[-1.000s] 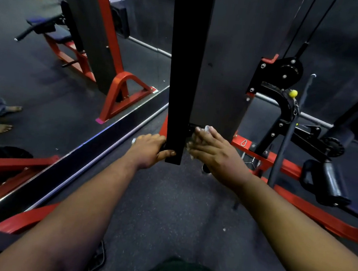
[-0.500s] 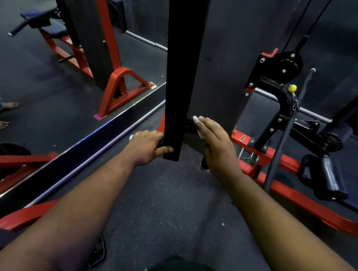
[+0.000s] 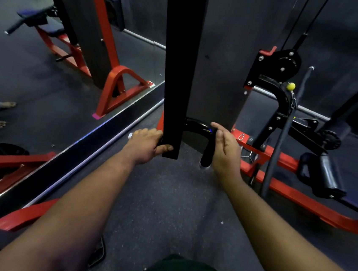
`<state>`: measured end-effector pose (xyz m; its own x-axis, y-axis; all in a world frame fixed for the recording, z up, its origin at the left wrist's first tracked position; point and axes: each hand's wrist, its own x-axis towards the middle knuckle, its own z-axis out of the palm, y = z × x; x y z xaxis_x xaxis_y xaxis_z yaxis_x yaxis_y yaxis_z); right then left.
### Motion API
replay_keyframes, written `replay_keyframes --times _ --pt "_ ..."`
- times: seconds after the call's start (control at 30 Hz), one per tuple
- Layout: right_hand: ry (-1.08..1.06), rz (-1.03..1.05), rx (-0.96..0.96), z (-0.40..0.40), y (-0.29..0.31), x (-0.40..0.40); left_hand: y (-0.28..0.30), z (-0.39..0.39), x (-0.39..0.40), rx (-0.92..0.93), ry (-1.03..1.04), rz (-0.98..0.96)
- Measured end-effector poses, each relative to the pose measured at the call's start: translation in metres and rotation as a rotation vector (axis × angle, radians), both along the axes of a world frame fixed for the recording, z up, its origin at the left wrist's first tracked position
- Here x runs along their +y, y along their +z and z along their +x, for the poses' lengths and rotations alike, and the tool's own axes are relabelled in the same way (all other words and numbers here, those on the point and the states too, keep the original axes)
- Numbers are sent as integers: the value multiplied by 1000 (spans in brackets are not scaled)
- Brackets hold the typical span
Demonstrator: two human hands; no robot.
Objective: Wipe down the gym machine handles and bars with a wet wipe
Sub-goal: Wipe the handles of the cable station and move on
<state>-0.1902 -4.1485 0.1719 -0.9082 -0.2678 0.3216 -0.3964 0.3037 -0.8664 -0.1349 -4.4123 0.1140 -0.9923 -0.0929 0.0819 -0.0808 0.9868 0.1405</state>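
Dark rubber floor (image 3: 166,200) underfoot; left hand (image 3: 145,146) grips the black upright bar (image 3: 176,91), while right hand (image 3: 225,149), fingers relaxed, rests beside the curved handle (image 3: 200,133).

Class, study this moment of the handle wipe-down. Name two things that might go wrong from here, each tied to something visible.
1. The right hand lies beside the curved black handle with fingers straight, not gripping. No wipe shows here, so the handle may go unwiped.
2. The left hand grips the black upright post at its lower end, thumb across the front; if the post shifts, the fingers could be pinched.
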Motion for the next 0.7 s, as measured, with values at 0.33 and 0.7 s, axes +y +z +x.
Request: replay_keyframes --times 0.33,0.7 --pt "220 309 628 3 0 -20 2 1 -3 -4 -13 13" --pt "3 -29 313 13 -37 2 5 2 0 4 -1 29"
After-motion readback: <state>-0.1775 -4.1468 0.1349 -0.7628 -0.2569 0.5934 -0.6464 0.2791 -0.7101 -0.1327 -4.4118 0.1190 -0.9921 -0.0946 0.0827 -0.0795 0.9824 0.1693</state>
